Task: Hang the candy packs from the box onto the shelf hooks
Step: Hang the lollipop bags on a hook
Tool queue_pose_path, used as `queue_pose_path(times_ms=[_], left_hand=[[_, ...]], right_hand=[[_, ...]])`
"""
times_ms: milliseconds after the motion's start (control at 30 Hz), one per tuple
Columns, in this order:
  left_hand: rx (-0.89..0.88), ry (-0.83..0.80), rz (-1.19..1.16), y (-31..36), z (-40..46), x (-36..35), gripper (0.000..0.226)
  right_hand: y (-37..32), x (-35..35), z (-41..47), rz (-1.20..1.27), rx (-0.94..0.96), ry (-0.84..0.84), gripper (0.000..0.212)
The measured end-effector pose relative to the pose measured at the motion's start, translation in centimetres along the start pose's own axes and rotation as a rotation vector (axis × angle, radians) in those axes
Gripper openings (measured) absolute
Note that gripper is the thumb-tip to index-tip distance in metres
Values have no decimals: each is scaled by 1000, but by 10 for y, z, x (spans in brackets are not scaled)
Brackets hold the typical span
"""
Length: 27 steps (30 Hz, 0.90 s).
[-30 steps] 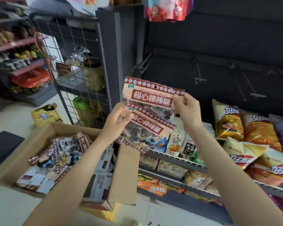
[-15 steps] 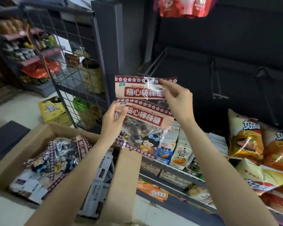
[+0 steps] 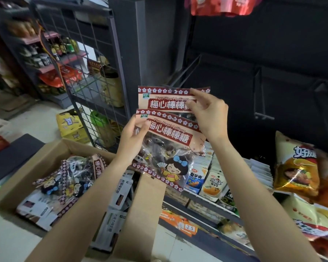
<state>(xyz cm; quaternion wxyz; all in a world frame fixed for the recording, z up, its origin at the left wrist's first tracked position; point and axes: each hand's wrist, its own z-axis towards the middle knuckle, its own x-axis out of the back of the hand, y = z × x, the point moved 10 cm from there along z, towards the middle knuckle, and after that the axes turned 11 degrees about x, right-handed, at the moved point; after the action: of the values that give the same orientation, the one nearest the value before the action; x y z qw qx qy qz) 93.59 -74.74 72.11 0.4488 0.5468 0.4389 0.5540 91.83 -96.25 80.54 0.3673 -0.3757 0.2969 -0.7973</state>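
Right hand (image 3: pixel 209 115): grip pinched on rear candy pack (image 3: pixel 163 100), raised before the shelf hook (image 3: pixel 186 71).
Left hand (image 3: pixel 133 138): grip clamped on front candy pack (image 3: pixel 170 146).
Box (image 3: pixel 142 208): below left, holding more packs (image 3: pixel 72 173).

Chip bags (image 3: pixel 296 165), yellow/orange: right end of lower shelf (image 3: pixel 206 202). Small snack pkts (image 3: pixel 213 183): same shelf, front edge, left of the chips. Price tag "2.5" (image 3: pixel 189 228) on rail below. Yellow carton (image 3: pixel 70 125) on floor beside wire rack (image 3: pixel 87 72). Red pkts (image 3: pixel 220 5) hang at top.
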Motion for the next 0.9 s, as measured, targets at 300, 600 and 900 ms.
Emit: queue_pose_path(times_ms=[300, 600, 900], left_hand=[[-18, 121, 150, -11, 5, 14, 34], [-52, 87, 177, 13, 7, 12, 12], [97, 108, -331, 5, 7, -6, 9]], right_hand=[[41, -9, 19, 33, -23, 104, 31], [81, -23, 54, -156, -58, 85, 40], [16, -5, -52, 355, -16, -96, 60]])
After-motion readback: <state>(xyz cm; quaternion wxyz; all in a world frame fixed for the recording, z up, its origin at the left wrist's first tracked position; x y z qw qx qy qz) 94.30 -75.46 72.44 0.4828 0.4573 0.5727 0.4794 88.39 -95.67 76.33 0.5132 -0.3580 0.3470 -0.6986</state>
